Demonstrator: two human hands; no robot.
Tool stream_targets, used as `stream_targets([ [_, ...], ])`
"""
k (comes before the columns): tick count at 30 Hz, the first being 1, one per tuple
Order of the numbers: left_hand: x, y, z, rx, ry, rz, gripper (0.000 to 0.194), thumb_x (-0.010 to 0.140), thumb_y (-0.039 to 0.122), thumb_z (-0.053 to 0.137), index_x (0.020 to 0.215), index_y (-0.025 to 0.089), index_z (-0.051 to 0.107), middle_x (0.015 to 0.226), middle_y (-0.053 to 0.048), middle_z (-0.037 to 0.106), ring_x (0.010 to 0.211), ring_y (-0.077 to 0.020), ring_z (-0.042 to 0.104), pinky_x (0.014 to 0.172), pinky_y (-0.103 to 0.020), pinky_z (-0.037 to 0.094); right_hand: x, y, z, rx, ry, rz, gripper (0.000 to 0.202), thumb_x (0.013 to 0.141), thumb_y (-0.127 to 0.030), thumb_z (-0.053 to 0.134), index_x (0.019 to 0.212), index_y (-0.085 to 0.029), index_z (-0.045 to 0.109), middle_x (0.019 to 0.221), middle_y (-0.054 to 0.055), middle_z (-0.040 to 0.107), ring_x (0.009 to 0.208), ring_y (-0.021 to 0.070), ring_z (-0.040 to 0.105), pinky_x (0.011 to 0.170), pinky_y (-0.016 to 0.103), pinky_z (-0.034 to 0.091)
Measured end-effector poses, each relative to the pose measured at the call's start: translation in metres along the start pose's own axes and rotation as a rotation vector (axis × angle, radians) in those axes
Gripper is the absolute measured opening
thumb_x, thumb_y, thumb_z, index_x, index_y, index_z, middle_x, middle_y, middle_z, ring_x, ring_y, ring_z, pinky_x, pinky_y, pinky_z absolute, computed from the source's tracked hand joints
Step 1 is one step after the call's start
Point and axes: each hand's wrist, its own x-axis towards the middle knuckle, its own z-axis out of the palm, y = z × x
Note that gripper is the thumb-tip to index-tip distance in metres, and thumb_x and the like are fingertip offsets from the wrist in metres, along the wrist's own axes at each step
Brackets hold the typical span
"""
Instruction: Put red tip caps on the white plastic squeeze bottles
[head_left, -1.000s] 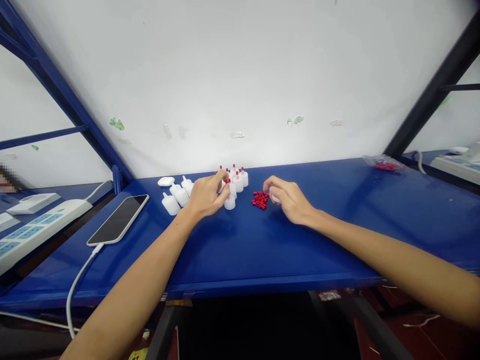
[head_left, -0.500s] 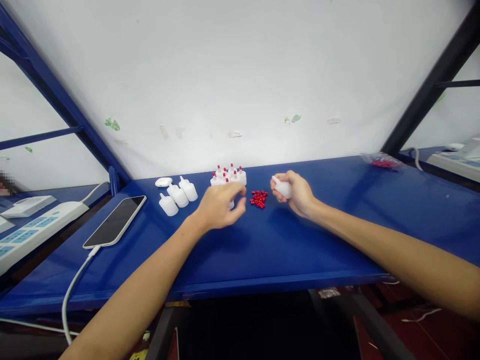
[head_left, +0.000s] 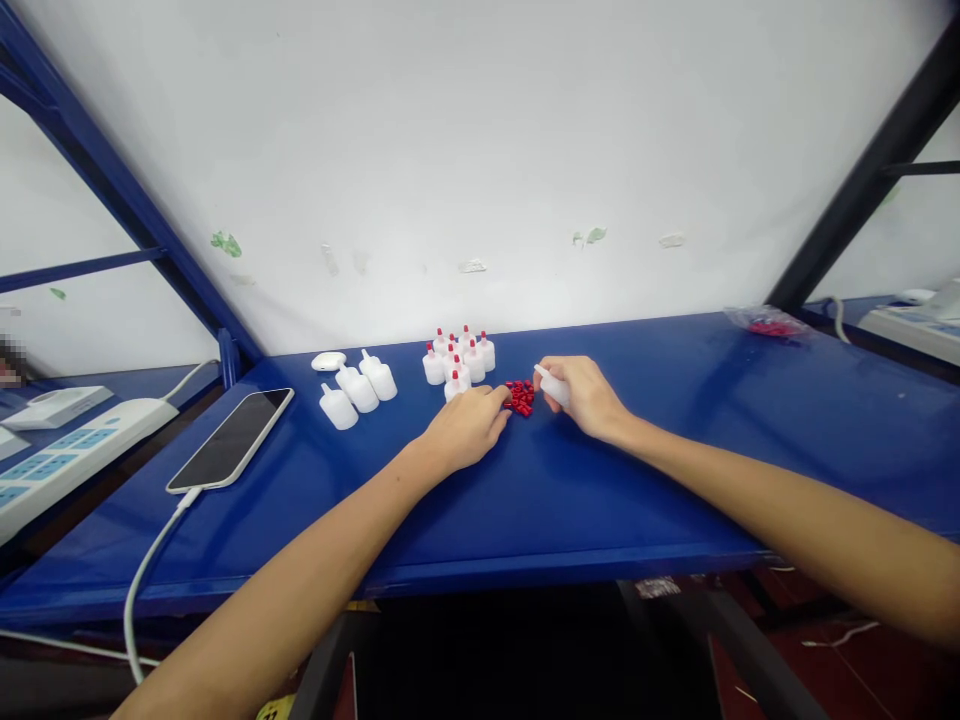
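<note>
A small white squeeze bottle [head_left: 556, 388] with a bare nozzle is wrapped in the fingers of my right hand [head_left: 589, 398], its tip leaning up and to the left. My left hand [head_left: 469, 428] is at the left side of a pile of small red caps [head_left: 523, 393]. Its thumb and forefinger are apart, the fingertips touching or nearly touching the caps. Behind this hand stands a cluster of white bottles with red tips [head_left: 474, 362]. Farther left, three white bottles without red tips [head_left: 358, 388] lie on the blue table [head_left: 465, 510].
A phone [head_left: 232, 440] on a white charging cable [head_left: 142, 580] lies at the left, near a power strip [head_left: 82, 455]. A white rounded case [head_left: 328, 361] sits by the uncapped bottles. At the back right is a clear bag with red pieces [head_left: 769, 322].
My left hand has moved right and down from in front of the bottle cluster to the red caps. My right hand keeps the bottle, its grip slightly shifted.
</note>
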Motion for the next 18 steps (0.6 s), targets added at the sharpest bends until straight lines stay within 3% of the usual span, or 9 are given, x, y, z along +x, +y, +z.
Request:
stream_targets([
  [3,0.0,0.001,0.0,0.0,-0.054,-0.02,0.013,0.094,0.018,0.046,0.095,0.015,0.059,0.089,-0.009,0.066,0.085,-0.0225,0.066,0.076,-0.035,0.053,0.0,-0.002,-0.001,-0.069,0.013,-0.067,0.03,0.088,-0.028,0.032,0.071,-0.019,0.055,0.055,0.0,0.052,0.055,0.0167,0.049,0.058,0.031,0.036],
  [5,-0.001,0.003,-0.001,-0.015,-0.026,-0.01,0.012,0.093,0.018,0.049,0.094,0.014,0.06,0.087,-0.008,0.065,0.08,-0.0215,0.065,0.072,-0.034,0.053,0.0,-0.002,0.0,-0.071,0.01,-0.081,0.027,0.091,-0.028,0.032,0.084,-0.019,0.056,0.066,0.0,0.054,0.063,0.0174,0.05,0.061,0.031,0.037],
  [8,-0.002,0.009,-0.005,-0.146,0.189,0.066,0.007,0.089,0.019,0.057,0.091,0.015,0.063,0.086,-0.006,0.066,0.073,-0.0165,0.062,0.068,-0.03,0.052,-0.001,-0.001,0.002,-0.08,-0.023,-0.129,0.028,0.095,-0.029,0.031,0.103,-0.02,0.056,0.082,0.001,0.056,0.073,0.018,0.051,0.068,0.031,0.039],
  [12,-0.001,0.022,-0.013,-0.449,0.54,0.145,0.003,0.087,0.016,0.062,0.088,0.016,0.064,0.084,-0.003,0.069,0.071,-0.0114,0.062,0.068,-0.024,0.053,-0.002,-0.003,0.004,-0.036,-0.106,-0.176,0.027,0.096,-0.028,0.029,0.093,-0.019,0.055,0.084,0.002,0.055,0.076,0.0176,0.05,0.072,0.031,0.038],
  [14,0.0,0.026,-0.016,-0.524,0.63,0.136,0.008,0.089,0.016,0.061,0.095,0.016,0.065,0.087,-0.004,0.069,0.074,-0.0113,0.063,0.068,-0.024,0.054,-0.004,-0.005,0.004,-0.006,-0.139,-0.175,0.026,0.096,-0.028,0.03,0.089,-0.02,0.053,0.08,0.001,0.053,0.073,0.0172,0.048,0.071,0.031,0.037],
  [18,0.0,0.028,-0.016,-0.555,0.675,0.114,0.014,0.093,0.017,0.058,0.102,0.017,0.069,0.096,-0.007,0.071,0.089,-0.0144,0.066,0.078,-0.028,0.056,-0.008,-0.009,0.005,0.048,-0.214,-0.182,0.029,0.098,-0.034,0.029,0.086,-0.02,0.052,0.08,0.001,0.053,0.074,0.0177,0.048,0.074,0.032,0.038],
])
